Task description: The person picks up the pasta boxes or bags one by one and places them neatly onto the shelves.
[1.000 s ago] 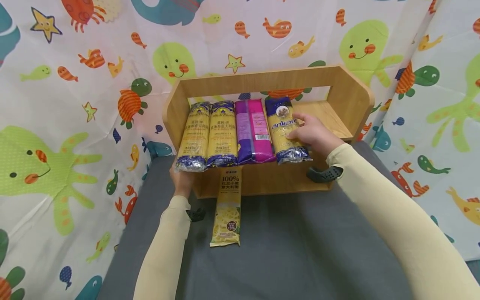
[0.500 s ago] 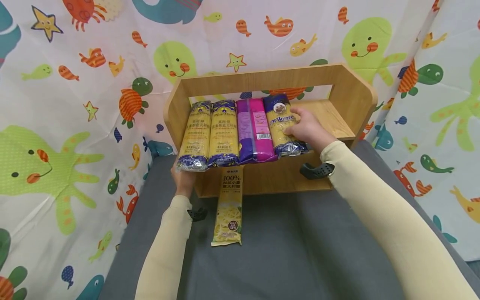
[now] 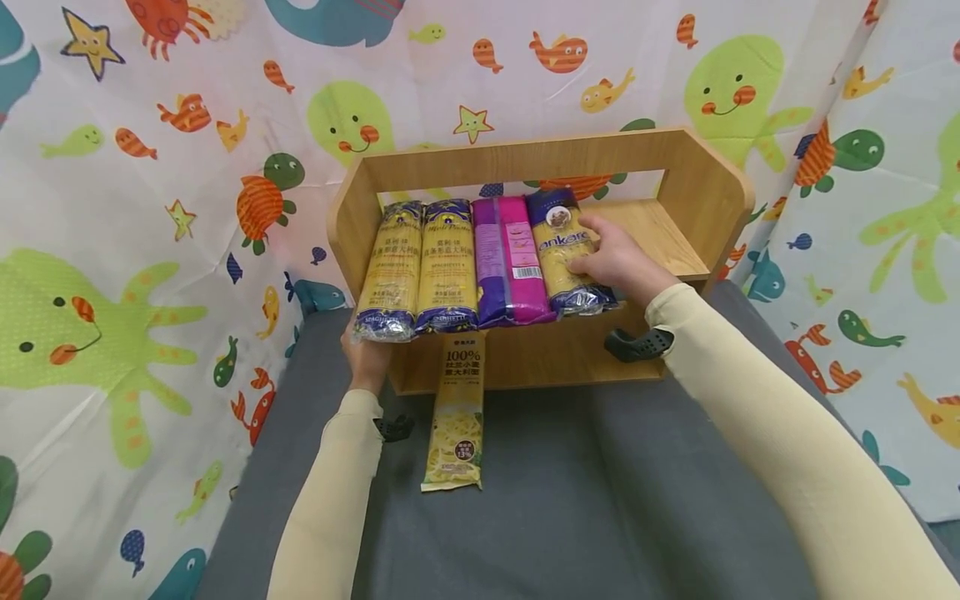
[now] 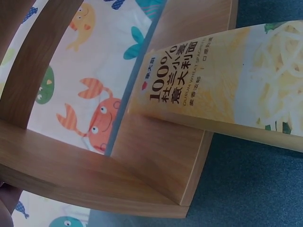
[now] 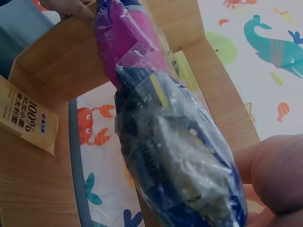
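On the upper board of a wooden shelf (image 3: pixel 517 158), two yellow spaghetti packs (image 3: pixel 386 275), a pink-and-purple pack (image 3: pixel 510 262) and a blue-and-yellow "ankara" pasta pack (image 3: pixel 562 258) lie side by side, their near ends at the front. My right hand (image 3: pixel 624 260) holds the ankara pack by its right side, thumb on the front. In the right wrist view the clear crinkled end of this pasta pack (image 5: pixel 180 151) fills the middle. My left hand (image 3: pixel 367 360) grips the shelf's left side, its fingers partly hidden under the spaghetti packs.
A long yellow spaghetti pack (image 3: pixel 455 417) lies on the shelf's lower board, sticking out over the grey cloth (image 3: pixel 555 500). Right of the ankara pack, bare upper board (image 3: pixel 660 242) shows. Cloth printed with sea animals (image 3: pixel 225 67) hangs behind and at both sides.
The ankara pack has shifted slightly left and back, up against the pink-and-purple pack, with my right hand on it. My left hand stays at the shelf's side.
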